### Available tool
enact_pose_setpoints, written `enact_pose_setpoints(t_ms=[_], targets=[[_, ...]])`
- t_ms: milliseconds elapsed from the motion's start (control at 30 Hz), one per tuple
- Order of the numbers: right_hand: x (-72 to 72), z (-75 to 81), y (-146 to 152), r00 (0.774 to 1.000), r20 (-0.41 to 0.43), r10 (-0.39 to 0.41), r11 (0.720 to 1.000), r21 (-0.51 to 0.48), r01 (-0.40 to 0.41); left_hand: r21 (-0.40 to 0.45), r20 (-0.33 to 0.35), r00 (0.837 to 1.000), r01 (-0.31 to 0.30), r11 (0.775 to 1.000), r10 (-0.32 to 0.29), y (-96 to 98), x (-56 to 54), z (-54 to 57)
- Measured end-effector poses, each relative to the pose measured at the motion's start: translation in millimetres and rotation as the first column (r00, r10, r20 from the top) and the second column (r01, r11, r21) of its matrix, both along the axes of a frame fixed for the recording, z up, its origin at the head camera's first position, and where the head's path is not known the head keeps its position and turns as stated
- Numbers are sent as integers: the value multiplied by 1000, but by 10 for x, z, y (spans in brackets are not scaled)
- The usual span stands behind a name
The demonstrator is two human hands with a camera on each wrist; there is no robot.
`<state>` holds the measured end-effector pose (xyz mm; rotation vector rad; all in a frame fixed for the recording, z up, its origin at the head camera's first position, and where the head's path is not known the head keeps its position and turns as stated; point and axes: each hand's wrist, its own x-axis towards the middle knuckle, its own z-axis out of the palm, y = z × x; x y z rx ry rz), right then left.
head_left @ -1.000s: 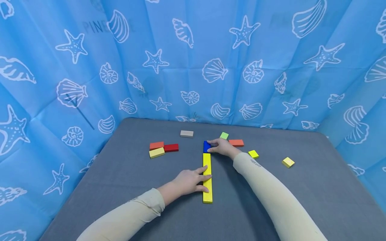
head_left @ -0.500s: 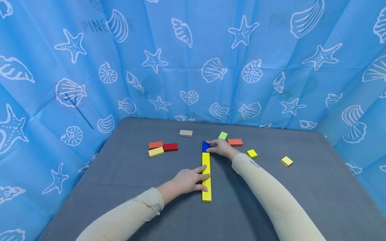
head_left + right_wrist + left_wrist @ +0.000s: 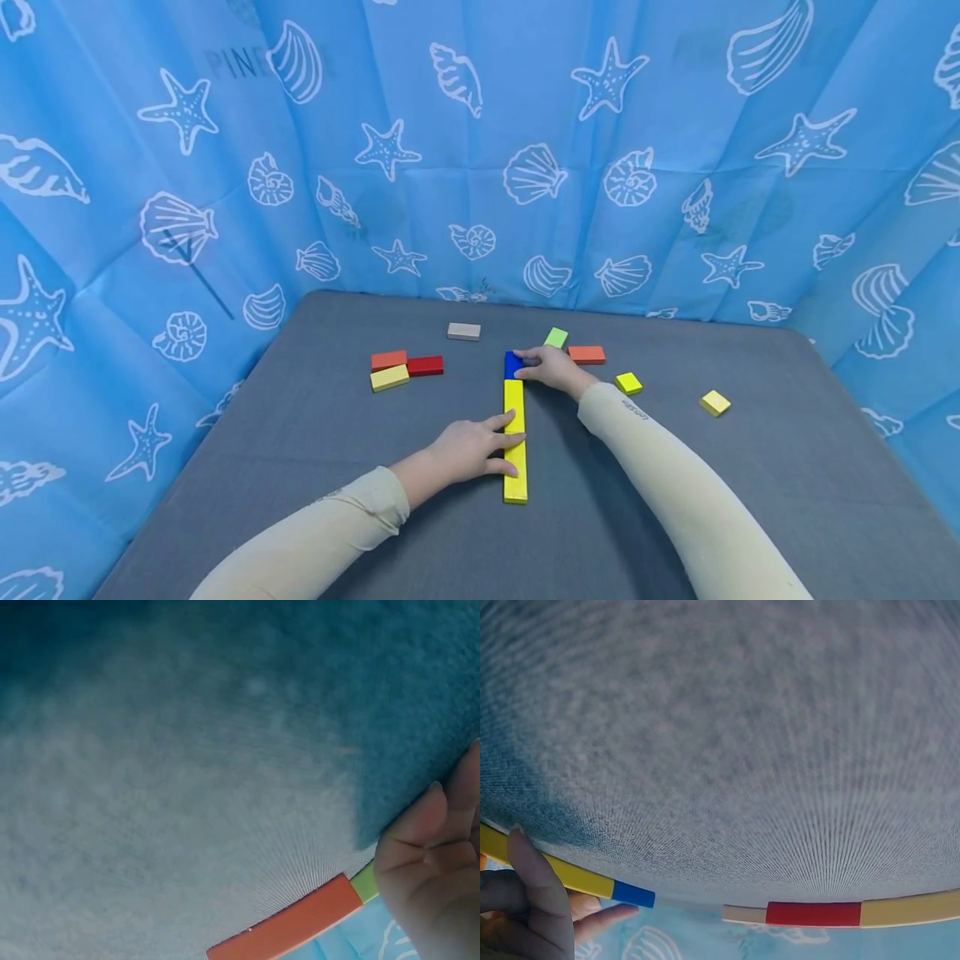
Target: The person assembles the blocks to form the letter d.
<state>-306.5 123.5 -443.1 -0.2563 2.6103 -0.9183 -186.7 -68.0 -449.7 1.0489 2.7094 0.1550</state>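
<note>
Two yellow blocks (image 3: 514, 487) lie end to end in a line on the table. A blue block (image 3: 512, 367) touches their far end. From the left, my left hand (image 3: 465, 450) rests spread fingers across the yellow blocks near their seam. My right hand (image 3: 555, 368) is at the blue block, holding it between thumb and forefinger and covering part of its right side. In the left wrist view the blue block (image 3: 634, 894) continues the yellow strip, with the left thumb in front. The right wrist view shows the right hand (image 3: 442, 862), but not the blue block.
On the left lie an orange block (image 3: 389, 360), a red block (image 3: 425, 366) and a pale yellow block (image 3: 390, 378). A grey block (image 3: 464, 332) is farther back. On the right are green (image 3: 556, 337), orange (image 3: 587, 355) and small yellow blocks (image 3: 628, 383). A blue curtain (image 3: 465, 167) surrounds the table.
</note>
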Motion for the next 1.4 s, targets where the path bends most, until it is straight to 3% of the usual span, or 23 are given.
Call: enact_pose_setpoints(t_ms=[267, 500, 633, 933, 1067, 1400], targets=[[-19, 66, 121, 1000, 7, -13, 995, -99, 13, -11, -16, 1000, -9, 1000, 9, 6, 15, -8], [-134, 205, 475, 986, -165, 22, 995, -92, -38, -14, -9, 1000, -22, 1000, 22, 3, 28, 27], [-213, 205, 717, 979, -200, 33, 995, -87, -51, -18, -4, 1000, -27, 999, 27, 0, 29, 38], [-266, 121, 1010, 998, -61, 30, 998, -61, -34, -18, -10, 1000, -24, 1000, 24, 16, 26, 22], [-271, 92, 1026, 1000, -23, -17, 999, -40, 16, -16, -1, 1000, -25, 1000, 25, 19, 34, 22], [-247, 61, 937, 993, -78, -91, 995, 41, 94, -21, 2, 1000, -20, 1000, 20, 14, 24, 21]])
